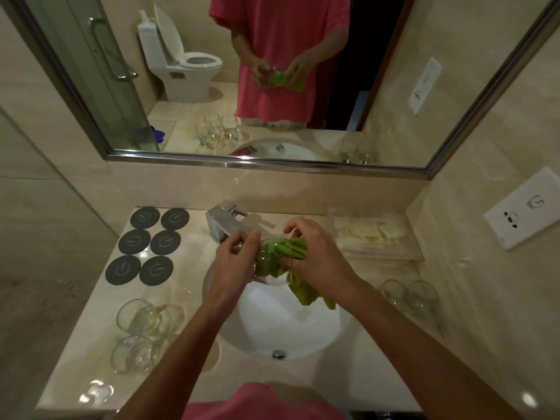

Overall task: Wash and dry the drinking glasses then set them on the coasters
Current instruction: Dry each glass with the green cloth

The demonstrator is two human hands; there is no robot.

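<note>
Over the white sink (pixel 281 331) my left hand (pixel 235 257) grips a clear drinking glass (pixel 263 258) lying on its side. A green cloth (pixel 292 262) is stuffed into the glass's mouth, and my right hand (pixel 312 253) grips the cloth there; its loose end hangs down over the basin. Several dark round coasters (pixel 151 245) lie in two columns at the counter's back left, all bare. Several glasses (pixel 145 331) stand at the front left of the counter, and two more glasses (pixel 409 295) stand to the right of the sink.
A chrome tap (pixel 225 221) stands just behind my hands. A clear tray of packets (pixel 374 234) sits at the back right. The mirror (pixel 272 80) covers the wall above. A wall socket (pixel 525 207) is on the right wall.
</note>
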